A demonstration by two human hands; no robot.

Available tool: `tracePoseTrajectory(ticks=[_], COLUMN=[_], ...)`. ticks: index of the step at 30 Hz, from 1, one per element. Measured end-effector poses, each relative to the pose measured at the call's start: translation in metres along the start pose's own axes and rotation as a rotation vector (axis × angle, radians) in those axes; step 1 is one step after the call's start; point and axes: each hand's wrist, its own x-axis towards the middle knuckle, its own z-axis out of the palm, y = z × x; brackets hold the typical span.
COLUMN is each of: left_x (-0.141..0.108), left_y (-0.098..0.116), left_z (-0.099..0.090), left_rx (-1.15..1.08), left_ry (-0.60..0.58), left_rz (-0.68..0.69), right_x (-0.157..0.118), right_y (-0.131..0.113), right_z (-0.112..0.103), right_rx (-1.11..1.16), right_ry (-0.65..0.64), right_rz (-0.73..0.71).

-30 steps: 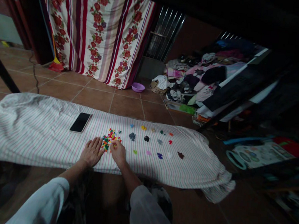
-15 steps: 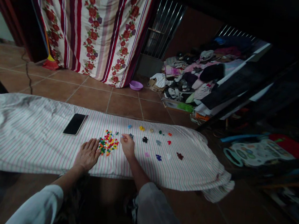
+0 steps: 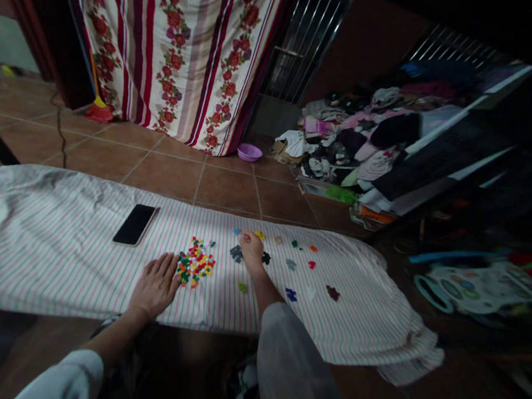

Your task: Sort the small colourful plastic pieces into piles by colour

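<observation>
My left hand (image 3: pixel 156 283) lies flat on the striped cloth (image 3: pixel 72 254), fingers stretched out, its fingertips at the left edge of a heap of small mixed-colour pieces (image 3: pixel 196 263). My right hand (image 3: pixel 251 249) is pinched closed beside the light blue pieces (image 3: pixel 236 231) and the yellow pieces (image 3: pixel 260 235). Whatever sits between its fingertips is too small to make out. Below it lie dark grey pieces (image 3: pixel 236 254), and black pieces (image 3: pixel 265 258) are partly hidden by the wrist. Lime green pieces (image 3: pixel 242 288) lie nearer to me.
More single-colour groups spread rightward, among them grey (image 3: pixel 290 264), red (image 3: pixel 311 265), dark blue (image 3: pixel 291 294) and brown (image 3: pixel 333 292). A phone (image 3: pixel 135 225) lies left of the heap. Beyond the cloth are a purple basin (image 3: pixel 249 153) and piled clothes (image 3: pixel 350 132).
My right hand has moved from beside the mixed heap to the light blue and yellow groups, uncovering the dark grey and lime green pieces. The left hand stays flat. The view has shifted slightly.
</observation>
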Motion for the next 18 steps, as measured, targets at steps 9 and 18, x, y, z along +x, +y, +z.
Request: tracePoseTrajectory(ticks=[9,18], left_x=[0.001,0.001], left_y=[0.001,0.002], left_z=[0.000,-0.001], left_rx=[-0.020,-0.021], left_ry=[0.001,-0.012], left_rz=[-0.018,-0.020], right_x=[0.009,0.017], right_y=[-0.005,-0.006], right_z=[0.013,0.023], right_rx=[-0.258,-0.343], right_ry=[-0.132,-0.098], right_rz=[0.019,-0.066])
